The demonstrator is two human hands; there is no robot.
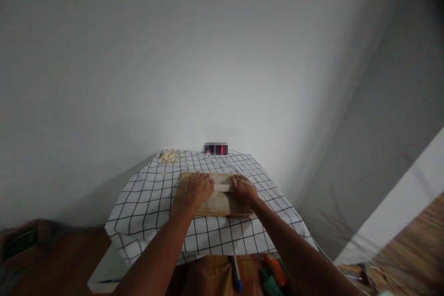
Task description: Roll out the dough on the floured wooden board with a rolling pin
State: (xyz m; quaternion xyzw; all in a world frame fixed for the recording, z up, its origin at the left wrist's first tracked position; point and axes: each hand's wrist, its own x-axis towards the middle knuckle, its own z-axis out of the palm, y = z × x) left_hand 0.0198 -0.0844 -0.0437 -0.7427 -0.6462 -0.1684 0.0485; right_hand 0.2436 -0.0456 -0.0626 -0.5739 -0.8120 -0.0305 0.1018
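My left hand [200, 188] and my right hand [244, 188] are closed over the two ends of a pale rolling pin [223, 188]. Only its middle shows between them. The pin lies crosswise over a wooden board [178, 194] dusted with what looks like flour. Any dough under the pin or my palms cannot be made out. At the far left corner of the cloth sits a small heap of cream-coloured pieces [169, 156], apart from both hands.
A white cloth with dark grid lines [138, 203] covers the table. Against the white wall [222, 78] stands a small dark object [216, 149], pixelated. Below the near edge are a blue-tipped stick [237, 275] and orange and green items [275, 272].
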